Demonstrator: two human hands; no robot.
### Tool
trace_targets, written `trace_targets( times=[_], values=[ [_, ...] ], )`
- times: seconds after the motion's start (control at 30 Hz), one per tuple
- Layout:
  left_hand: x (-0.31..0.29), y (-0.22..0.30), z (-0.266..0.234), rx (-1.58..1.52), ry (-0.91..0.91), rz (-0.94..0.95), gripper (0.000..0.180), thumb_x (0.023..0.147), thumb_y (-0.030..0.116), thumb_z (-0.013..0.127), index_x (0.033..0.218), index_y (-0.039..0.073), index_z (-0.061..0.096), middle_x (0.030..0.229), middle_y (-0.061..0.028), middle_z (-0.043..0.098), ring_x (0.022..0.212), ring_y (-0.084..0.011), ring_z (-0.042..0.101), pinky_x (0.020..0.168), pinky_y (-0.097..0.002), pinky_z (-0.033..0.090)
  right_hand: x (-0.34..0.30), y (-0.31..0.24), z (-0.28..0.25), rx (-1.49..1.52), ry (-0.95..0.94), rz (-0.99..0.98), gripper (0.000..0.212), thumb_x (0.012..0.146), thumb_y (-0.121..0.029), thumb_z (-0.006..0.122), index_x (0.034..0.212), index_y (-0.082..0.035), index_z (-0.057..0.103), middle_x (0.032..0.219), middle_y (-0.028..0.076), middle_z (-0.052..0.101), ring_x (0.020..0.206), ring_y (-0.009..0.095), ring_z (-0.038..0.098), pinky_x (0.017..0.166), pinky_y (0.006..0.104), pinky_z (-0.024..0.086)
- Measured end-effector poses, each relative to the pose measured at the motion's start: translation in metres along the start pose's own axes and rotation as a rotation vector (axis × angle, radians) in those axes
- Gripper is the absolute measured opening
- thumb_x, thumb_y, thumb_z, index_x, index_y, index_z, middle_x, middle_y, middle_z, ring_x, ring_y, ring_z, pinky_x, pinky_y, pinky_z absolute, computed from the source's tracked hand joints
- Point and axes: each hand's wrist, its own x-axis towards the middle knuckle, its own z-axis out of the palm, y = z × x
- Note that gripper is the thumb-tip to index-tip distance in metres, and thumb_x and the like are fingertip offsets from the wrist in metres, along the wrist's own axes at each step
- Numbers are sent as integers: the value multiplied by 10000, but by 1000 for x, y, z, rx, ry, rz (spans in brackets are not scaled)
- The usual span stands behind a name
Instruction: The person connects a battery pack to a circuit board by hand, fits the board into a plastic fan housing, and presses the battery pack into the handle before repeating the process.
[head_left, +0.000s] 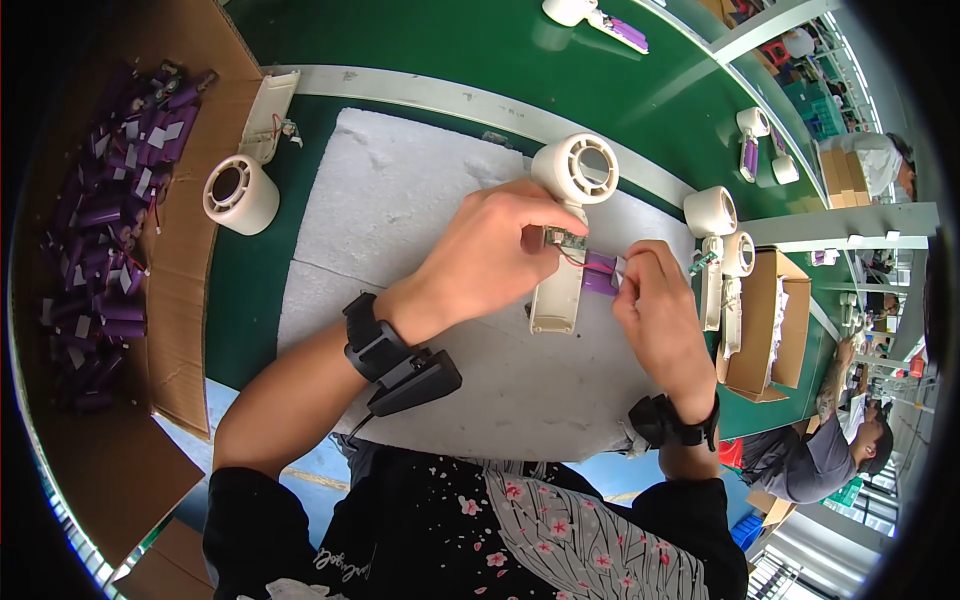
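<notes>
A cream handheld fan housing (556, 302) lies open on a white foam pad (350, 190), its round head (577, 168) pointing away from me. My left hand (478, 245) grips it at the neck, fingers closed by a small green circuit board (567, 239). Red and dark wires run from the board toward a purple battery pack (600, 274) at the handle's right side. The thumb and fingers of my right hand (655, 305) pinch the pack's right end, where a pale tab shows. My left fingertips are partly hidden.
On my left stands a cardboard box (180, 290) of purple batteries, beside another cream fan (242, 195). More fan housings (711, 212) and a small carton (790, 335) sit right of the pad. Others lie across the green table (430, 40). A co-worker (820, 455) sits at far right.
</notes>
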Motion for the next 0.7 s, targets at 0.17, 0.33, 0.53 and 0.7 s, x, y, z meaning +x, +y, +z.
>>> trace_targets(
  times=[0.17,0.33,0.53,0.7],
  values=[
    [-1,-2,-2,-31,15,-3,298,739,-42,617,999,65,716,976,-91,655,771,-183,652,710,-287,542,0,16,-21,271,-69,156,88,826,27,561,870,21,485,959,139,548,744,235,568,633,321,470],
    [-2,-3,0,-62,36,10,288,705,-18,621,960,66,724,957,-123,672,729,-225,645,698,-325,533,-16,63,-53,850,123,255,140,936,-127,487,932,7,529,972,122,569,717,169,554,603,280,451],
    [-1,-4,0,-64,32,37,300,700,-15,633,971,70,729,969,-129,675,730,-228,650,705,-321,536,-6,49,-18,995,375,208,402,897,-272,629,1156,25,547,1126,122,557,892,179,583,702,281,460],
    [2,-3,-2,-7,-26,-12,323,751,-47,645,1035,84,727,1025,-81,655,804,-147,670,701,-250,545,9,17,7,276,5,-14,476,705,-45,762,1151,-50,599,1145,118,576,959,226,614,790,319,498]
  ],
)
